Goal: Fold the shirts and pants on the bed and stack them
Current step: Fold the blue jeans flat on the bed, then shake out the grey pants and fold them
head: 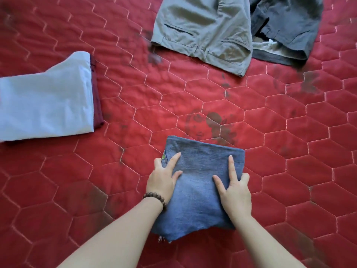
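1. We see a bed covered by a red quilted spread with hexagon stitching (193,97); dark smudges mark it near the centre and at the right.
2. A folded blue denim garment (199,182) lies on the spread at lower centre, folded into a rough rectangle, with a frayed edge showing at its near corner.
3. Our left hand (164,182) rests flat on the left edge of the denim; its fingers (173,159) are spread and extended, pressing down, not clenched round anything.
4. A brown wooden bead bracelet (154,198) sits on the left wrist.
5. Our right hand (235,192) lies flat on the right part of the denim, fingers released and splayed, index pointing away from us, one finger curling over the right edge of the cloth.
6. At the far left a folded white garment (46,101) sits on top of a folded dark maroon garment (97,105), which peeks out along its right side and near edge; this stack is well apart from the denim.
7. At top centre, beige khaki pants (204,29) lie unfolded, waistband towards us, slit pocket visible.
8. Just beside them on the right, dark grey pants (286,29) lie crumpled, touching the khaki pair, pale lining showing at the waistband.
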{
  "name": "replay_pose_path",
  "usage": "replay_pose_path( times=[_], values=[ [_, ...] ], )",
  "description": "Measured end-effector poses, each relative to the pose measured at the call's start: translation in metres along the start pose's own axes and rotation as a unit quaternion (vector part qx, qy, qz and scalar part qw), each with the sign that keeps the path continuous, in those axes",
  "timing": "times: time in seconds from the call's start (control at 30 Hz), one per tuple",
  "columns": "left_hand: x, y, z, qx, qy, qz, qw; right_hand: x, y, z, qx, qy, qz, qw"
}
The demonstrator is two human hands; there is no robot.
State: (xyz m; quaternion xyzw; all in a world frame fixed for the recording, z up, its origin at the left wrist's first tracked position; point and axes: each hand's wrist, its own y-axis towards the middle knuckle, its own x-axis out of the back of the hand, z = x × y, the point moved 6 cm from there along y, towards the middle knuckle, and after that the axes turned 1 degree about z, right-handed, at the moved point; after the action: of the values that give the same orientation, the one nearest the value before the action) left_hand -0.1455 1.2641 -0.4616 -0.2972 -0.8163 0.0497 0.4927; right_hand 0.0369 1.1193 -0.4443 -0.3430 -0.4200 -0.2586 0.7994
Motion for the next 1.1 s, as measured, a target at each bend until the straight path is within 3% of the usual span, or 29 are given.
replay_pose_path(
  times=[0.23,0.4,0.5,0.57,0.7,1.1],
  values=[
    [0.098,-0.008,0.155,0.094,0.011,-0.038,0.995,-0.091,-0.034,0.156,0.063,-0.007,0.043,0.997],
    [0.162,-0.015,0.229,0.12,0.002,-0.104,0.987,-0.145,-0.055,0.241,0.109,0.038,0.086,0.99],
    [0.195,-0.017,0.261,0.115,0.077,-0.168,0.976,-0.161,-0.065,0.28,0.179,0.011,0.028,0.983],
    [0.203,-0.013,0.267,0.074,0.145,-0.172,0.971,-0.164,-0.066,0.297,0.227,-0.08,-0.039,0.97],
    [0.178,0.004,0.261,-0.026,0.216,-0.087,0.972,-0.186,-0.065,0.308,0.288,-0.179,-0.011,0.941],
    [0.17,0.013,0.248,0.011,0.206,-0.053,0.977,-0.19,-0.051,0.302,0.29,-0.157,0.062,0.942]
  ],
)
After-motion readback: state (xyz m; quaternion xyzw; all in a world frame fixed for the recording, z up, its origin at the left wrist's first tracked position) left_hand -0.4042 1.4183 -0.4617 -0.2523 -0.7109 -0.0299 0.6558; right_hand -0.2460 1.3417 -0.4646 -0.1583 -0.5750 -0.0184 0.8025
